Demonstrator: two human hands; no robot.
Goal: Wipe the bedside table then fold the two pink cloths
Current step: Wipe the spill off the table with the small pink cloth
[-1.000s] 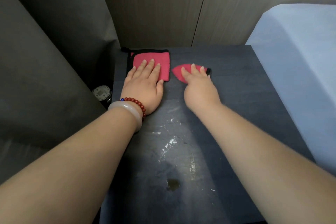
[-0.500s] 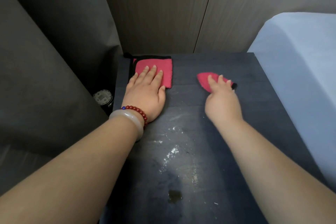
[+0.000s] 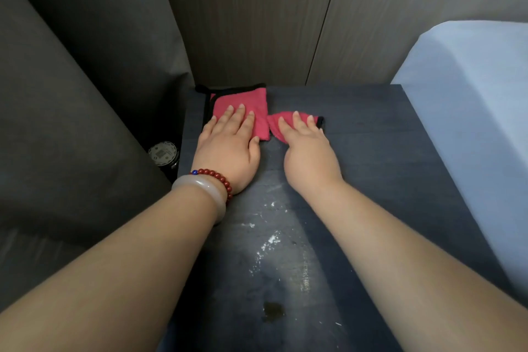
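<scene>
No text can be read; the round dial [image 3: 163, 154] beside the bedside table bears marks too blurred

Two pink cloths [image 3: 261, 111] edged in black are shown on a dark slate-grey bedside table [image 3: 385, 134] flecked white.

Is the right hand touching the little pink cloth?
Touching. The head view shows the right hand lying flat on the little pink cloth, fingers covering most of it.

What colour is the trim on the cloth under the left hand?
Black, edging the pink cloth under the left hand; head view.
</scene>
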